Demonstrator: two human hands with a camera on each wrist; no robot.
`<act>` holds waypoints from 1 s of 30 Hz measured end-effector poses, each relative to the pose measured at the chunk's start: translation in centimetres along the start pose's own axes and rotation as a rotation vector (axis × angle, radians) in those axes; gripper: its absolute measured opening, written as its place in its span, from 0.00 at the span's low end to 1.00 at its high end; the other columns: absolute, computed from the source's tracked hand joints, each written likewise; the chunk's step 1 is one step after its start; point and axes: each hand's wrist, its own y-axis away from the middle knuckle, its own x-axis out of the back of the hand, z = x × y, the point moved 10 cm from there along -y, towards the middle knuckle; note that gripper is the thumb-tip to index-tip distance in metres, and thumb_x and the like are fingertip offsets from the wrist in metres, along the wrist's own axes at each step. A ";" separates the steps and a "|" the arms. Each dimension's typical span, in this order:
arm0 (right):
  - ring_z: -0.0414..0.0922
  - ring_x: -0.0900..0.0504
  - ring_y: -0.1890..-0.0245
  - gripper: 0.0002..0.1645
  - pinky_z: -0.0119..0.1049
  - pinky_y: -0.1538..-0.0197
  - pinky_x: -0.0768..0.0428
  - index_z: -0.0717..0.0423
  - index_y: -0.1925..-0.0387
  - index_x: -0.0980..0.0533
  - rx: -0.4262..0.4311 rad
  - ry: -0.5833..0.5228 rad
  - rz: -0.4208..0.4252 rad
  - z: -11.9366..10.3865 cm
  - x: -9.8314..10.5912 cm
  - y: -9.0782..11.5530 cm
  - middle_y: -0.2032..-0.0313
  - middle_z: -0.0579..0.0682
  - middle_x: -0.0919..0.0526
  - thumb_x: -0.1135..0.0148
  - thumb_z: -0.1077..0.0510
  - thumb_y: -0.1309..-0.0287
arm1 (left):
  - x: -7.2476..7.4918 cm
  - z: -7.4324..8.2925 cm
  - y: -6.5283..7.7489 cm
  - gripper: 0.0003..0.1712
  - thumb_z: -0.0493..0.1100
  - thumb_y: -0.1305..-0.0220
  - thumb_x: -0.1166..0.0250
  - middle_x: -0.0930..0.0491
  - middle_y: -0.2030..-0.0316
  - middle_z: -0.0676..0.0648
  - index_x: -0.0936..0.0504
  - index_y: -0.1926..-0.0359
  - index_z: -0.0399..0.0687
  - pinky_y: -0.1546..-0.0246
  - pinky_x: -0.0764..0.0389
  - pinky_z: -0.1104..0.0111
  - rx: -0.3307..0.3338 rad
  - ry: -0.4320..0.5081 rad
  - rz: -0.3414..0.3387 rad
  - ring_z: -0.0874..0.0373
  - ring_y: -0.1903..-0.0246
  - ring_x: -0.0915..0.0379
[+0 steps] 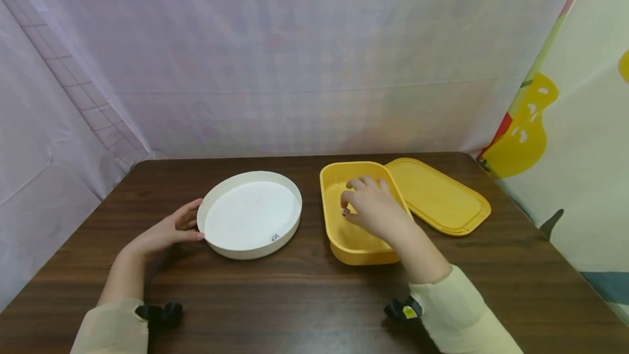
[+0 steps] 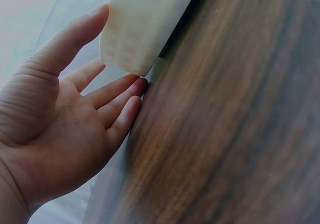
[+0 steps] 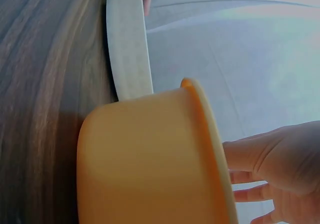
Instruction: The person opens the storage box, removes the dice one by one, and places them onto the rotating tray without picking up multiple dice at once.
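Observation:
A round white tray (image 1: pixel 250 216) stands on the table, with a small white die with blue dots (image 1: pixel 275 237) lying inside near its front wall. My left hand (image 1: pixel 169 231) touches the tray's left side, thumb and fingers fairly straight; the left wrist view shows the thumb at the rim and fingertips by the lower wall. Over the yellow box (image 1: pixel 336 234), my right hand (image 1: pixel 371 207) has curled fingers and pinches a small dark-spotted die (image 1: pixel 346 212) by the thumb tip. In the right wrist view the box wall hides the fingertips.
A yellow lid (image 1: pixel 442 198) lies flat behind and right of the box, close against it. The dark wooden table (image 1: pixel 275 305) ends at a hanging cloth (image 1: pixel 304 70) at the back. A wristband device shows at each cuff.

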 end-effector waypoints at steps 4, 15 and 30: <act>0.60 0.33 0.43 0.05 0.64 0.44 0.43 0.48 0.68 0.20 0.006 0.001 0.002 -0.5 0.2 0.0 0.48 0.57 0.24 0.31 0.54 0.45 | 0.0 -0.1 0.0 0.53 0.38 0.38 0.34 0.54 0.31 0.27 0.62 0.25 0.40 0.39 0.52 0.41 0.002 -0.004 0.002 0.32 0.32 0.57; 0.59 0.36 0.41 0.04 0.64 0.41 0.45 0.45 0.66 0.19 0.003 -0.007 -0.006 -1.5 0.4 -0.6 0.45 0.55 0.26 0.32 0.53 0.43 | -0.3 0.0 -0.1 0.52 0.37 0.39 0.35 0.53 0.31 0.26 0.62 0.26 0.37 0.38 0.52 0.43 -0.011 0.016 0.000 0.33 0.32 0.57; 0.57 0.34 0.41 0.03 0.62 0.40 0.43 0.43 0.68 0.19 0.033 0.015 0.017 -3.4 0.8 -1.4 0.48 0.52 0.24 0.33 0.51 0.43 | -0.1 0.2 -0.1 0.53 0.37 0.39 0.35 0.52 0.32 0.25 0.62 0.26 0.37 0.38 0.52 0.43 -0.016 0.015 0.004 0.32 0.33 0.56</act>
